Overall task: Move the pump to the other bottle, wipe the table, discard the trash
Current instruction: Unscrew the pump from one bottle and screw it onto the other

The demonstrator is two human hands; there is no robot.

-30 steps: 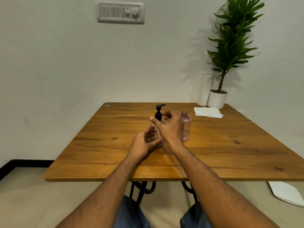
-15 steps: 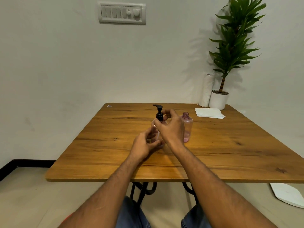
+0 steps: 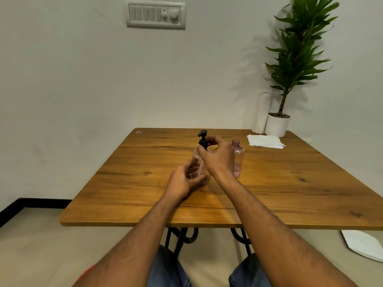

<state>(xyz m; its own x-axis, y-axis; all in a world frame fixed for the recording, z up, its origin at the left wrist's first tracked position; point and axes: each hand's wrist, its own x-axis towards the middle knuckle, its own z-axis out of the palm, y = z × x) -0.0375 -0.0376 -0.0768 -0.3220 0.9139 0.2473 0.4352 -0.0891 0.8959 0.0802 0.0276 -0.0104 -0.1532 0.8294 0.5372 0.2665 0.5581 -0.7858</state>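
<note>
Two clear pink bottles stand side by side at the middle of the wooden table [image 3: 128,195]. The left bottle [image 3: 195,162] carries the black pump [image 3: 202,138]. My left hand [image 3: 184,181] wraps around that bottle's lower body. My right hand [image 3: 217,157] is above it, its fingertips pinching the pump's collar. The second bottle [image 3: 238,156] has an open neck and stands just right of my right hand, partly hidden by it. A stack of white paper napkins [image 3: 264,140] lies at the far right of the table.
A white pot with a tall green plant [image 3: 276,125] stands at the table's far right corner, beside a white paper roll [image 3: 262,112]. A small clear scrap [image 3: 138,132] lies at the far left corner. A white object [image 3: 364,244] lies on the floor at right.
The pump's nozzle has turned: it pointed right, then left, and now points back and to the right again. My right-hand fingers have shifted around its collar. The left hand stays on the bottle.
</note>
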